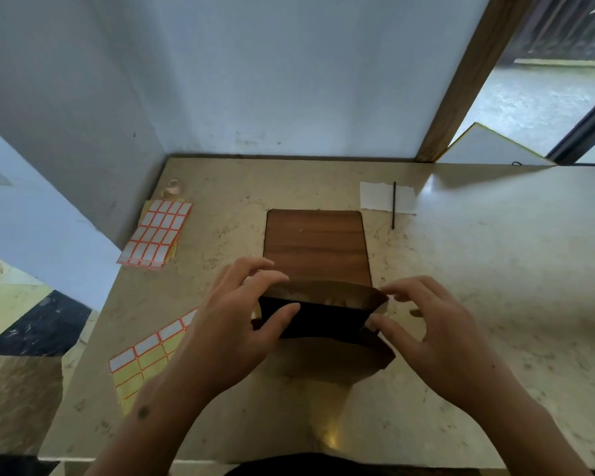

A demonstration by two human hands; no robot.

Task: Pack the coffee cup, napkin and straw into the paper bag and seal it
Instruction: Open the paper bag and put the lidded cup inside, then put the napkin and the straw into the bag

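We saw two label sheets [156, 234] on the left of the tabletop [495, 304], their labels blank. Our left hand [234, 324] had its grip pinched on the left edge of the paper bag [323, 321], whose mouth stood open. Our right hand [437, 331] pinched the right edge. Far right lay the napkin [378, 197] with the straw [394, 205] across it, bare tabletop beside them.

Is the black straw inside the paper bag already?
No, the straw lies across the white napkin at the far side of the table, well apart from the paper bag.
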